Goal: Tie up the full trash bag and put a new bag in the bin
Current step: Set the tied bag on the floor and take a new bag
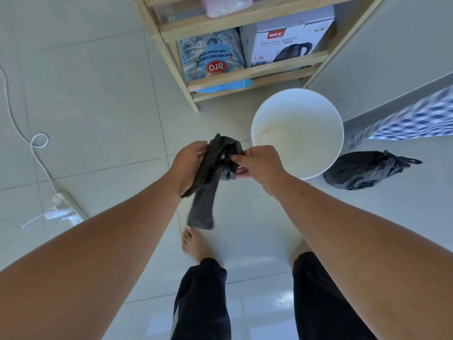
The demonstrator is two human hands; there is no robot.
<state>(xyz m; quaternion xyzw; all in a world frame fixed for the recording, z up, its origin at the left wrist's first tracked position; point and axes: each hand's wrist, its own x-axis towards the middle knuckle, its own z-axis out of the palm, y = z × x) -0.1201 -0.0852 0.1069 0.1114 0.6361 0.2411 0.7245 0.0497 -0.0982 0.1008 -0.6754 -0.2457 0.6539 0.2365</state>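
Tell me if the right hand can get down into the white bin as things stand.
Probably yes. The white bin stands open and unlined just beside the right hand, nothing between them, though both hands are busy gripping the folded black bag.

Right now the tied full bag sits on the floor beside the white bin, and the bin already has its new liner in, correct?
Not quite. The head view shows the white bin bare inside; both hands hold the new bag, folded. The tied full bag does lie beside it.

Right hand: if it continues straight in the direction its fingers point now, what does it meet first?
The right hand points toward the left hand. First it would press further into the folded black bag held between both hands, then likely the left palm; depth is unclear.
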